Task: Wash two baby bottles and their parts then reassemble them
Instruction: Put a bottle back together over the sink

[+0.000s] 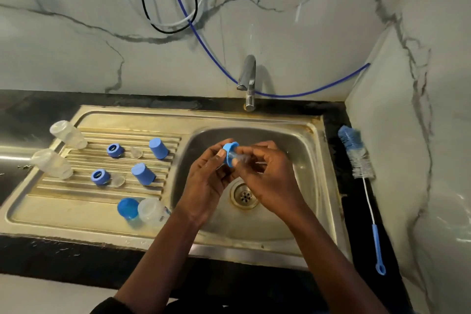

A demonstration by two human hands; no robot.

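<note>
A steel sink (316,135) is set in a dark table. On its ribbed draining board (63,206), two clear bottles (68,134) lie tipped on their sides, seemingly empty and probably left to drain, beside blue caps (158,148) and loose rings. Over the basin, where drips can fall, the left hand (204,181) pinches a blue collar ring (229,153). The right hand (267,176) pinches a clear teat (242,158) against the ring, apparently fitting the two together.

Likely a home kitchen: steel sink (316,135), tap (248,76).
</note>
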